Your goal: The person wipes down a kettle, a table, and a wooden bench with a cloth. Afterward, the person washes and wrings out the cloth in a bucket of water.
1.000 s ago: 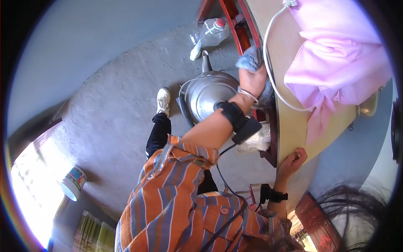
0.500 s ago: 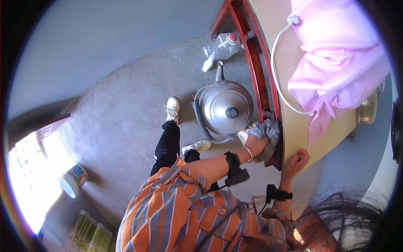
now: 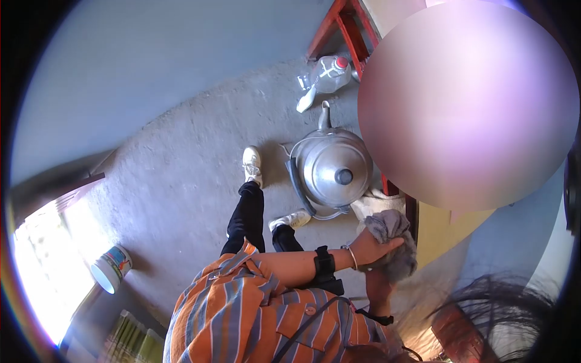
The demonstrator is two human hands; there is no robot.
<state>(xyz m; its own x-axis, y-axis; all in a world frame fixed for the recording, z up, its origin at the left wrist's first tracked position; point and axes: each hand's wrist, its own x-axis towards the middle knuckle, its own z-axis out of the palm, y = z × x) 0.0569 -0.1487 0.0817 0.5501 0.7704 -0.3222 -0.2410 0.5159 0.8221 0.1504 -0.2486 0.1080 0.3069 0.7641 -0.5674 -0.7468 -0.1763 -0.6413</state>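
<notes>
A crumpled grey cloth (image 3: 393, 233) is bunched in my left hand (image 3: 369, 249), whose fingers are closed around it and whose thumb lies across it. My right hand (image 3: 380, 289) is just below, against the underside of the cloth; its fingers are hidden there. Beyond my hands a large metal kettle (image 3: 327, 160) stands on the floor, its lid on and spout pointing away. Its dark handle (image 3: 298, 187) hangs down on the left side. A pale sack-like thing (image 3: 375, 204) lies between the kettle and the cloth.
A red-framed wooden table (image 3: 351, 30) stands on the right; a round blur covers much of its top. A clear plastic bottle (image 3: 331, 74) with a red cap lies beyond the kettle. My shoes (image 3: 252, 163) are left of the kettle. A white bucket (image 3: 111, 268) lies at far left.
My left hand has drawn the grey cloth off the table's edge, toward my body. My right hand has left the tabletop and come to the cloth. The view has shifted slightly.
</notes>
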